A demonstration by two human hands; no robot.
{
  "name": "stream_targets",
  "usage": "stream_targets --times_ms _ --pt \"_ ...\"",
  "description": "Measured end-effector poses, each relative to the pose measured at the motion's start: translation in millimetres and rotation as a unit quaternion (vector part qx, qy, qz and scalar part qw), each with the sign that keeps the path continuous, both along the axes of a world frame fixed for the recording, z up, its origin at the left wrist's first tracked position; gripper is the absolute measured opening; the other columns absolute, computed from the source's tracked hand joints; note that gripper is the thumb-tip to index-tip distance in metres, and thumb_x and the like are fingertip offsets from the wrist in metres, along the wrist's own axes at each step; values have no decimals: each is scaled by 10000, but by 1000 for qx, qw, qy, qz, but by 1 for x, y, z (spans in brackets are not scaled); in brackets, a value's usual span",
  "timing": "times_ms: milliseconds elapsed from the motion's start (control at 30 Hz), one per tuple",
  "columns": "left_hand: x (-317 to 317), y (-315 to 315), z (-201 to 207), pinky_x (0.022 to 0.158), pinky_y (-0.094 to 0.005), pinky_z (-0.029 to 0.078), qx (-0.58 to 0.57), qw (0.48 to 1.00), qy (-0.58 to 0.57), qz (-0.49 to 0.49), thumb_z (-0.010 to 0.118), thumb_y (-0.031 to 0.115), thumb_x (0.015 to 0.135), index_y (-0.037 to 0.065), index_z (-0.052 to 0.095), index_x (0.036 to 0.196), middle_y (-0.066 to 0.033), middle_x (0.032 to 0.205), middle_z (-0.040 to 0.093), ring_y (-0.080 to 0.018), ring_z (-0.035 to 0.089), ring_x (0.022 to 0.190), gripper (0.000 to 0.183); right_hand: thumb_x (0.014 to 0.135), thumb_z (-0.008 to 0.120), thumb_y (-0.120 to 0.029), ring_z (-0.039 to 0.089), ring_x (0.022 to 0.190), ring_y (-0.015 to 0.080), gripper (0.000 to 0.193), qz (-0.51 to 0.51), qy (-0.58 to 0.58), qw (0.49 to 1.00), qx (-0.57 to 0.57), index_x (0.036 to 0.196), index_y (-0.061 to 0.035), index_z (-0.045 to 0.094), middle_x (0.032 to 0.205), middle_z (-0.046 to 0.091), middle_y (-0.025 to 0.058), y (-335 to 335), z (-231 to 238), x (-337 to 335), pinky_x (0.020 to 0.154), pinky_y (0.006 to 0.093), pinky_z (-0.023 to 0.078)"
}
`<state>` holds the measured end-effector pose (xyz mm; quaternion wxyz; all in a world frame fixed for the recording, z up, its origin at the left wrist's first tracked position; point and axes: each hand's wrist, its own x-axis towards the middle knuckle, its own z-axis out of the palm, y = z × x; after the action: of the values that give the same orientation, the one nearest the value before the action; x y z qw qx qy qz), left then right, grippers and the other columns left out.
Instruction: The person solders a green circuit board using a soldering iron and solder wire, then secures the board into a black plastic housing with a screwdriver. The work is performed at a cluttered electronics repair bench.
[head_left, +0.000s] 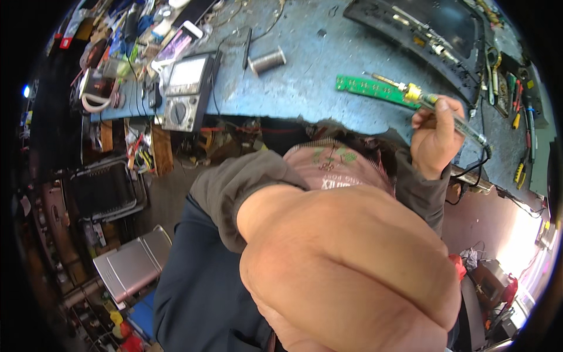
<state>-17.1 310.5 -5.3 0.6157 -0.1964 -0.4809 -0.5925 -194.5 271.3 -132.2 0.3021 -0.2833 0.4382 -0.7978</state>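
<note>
My right hand [437,138] is closed around the handle of a soldering iron [469,132] with a yellow collar and a black cord. The iron's metal tip points left, over the upper edge of a narrow green circuit board [359,87] on the blue bench; whether it touches the board I cannot tell. My left hand [352,270] is raised very close to the camera, large in the lower middle. Its back shows, while its fingers are hidden, as is anything it might hold.
Left of the board on the bench [305,100] lie a solder spool [267,61], a black pen-like tool [247,50], an analog multimeter [185,88] and a phone [177,46]. A black panel [451,29] with tools lies at the back right. Pliers [516,97] and screwdrivers line the right edge.
</note>
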Motion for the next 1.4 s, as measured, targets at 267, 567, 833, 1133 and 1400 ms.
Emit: stream_targets --times_ms 267,567,833,1133,1400 --pt "8 -14 1 720 -411 634 -39 998 -35 -29 644 194 1089 -75 758 1138 -182 1066 759 -343 755 836 296 1053 707 -196 658 642 182 188 10 16 1000 -6 1091 -16 665 817 710 105 0 -2 -1 582 300 503" --pt "8 -19 -2 743 -393 614 -30 997 -49 -57 631 128 1071 -59 743 1175 -190 1072 758 -320 742 856 241 1041 703 -166 649 618 190 163 -1 7 1000 -9 1079 -9 678 791 706 101 -3 -2 1 591 303 505" --pt "17 -45 -2 764 -377 596 -79 989 -97 -78 619 70 1055 -44 730 1208 -197 1077 758 -301 730 873 220 1046 706 -165 647 630 173 161 3 16 1000 -2 1076 -10 674 806 709 94 0 -2 0 588 301 506" --pt "56 -196 -83 855 -369 603 -12 733 -538 416 745 217 1016 -14 711 1276 -146 1156 775 -251 746 1001 350 1038 728 -144 659 624 174 146 14 -2 1000 -6 1095 -17 683 804 716 92 1 1 3 577 295 510" --pt "52 -190 -110 757 -323 579 -74 713 -551 428 739 117 1006 7 779 1177 -126 943 776 -246 735 807 207 1043 741 -141 683 659 163 161 40 21 999 14 1100 -4 681 836 729 101 0 2 0 583 282 515"
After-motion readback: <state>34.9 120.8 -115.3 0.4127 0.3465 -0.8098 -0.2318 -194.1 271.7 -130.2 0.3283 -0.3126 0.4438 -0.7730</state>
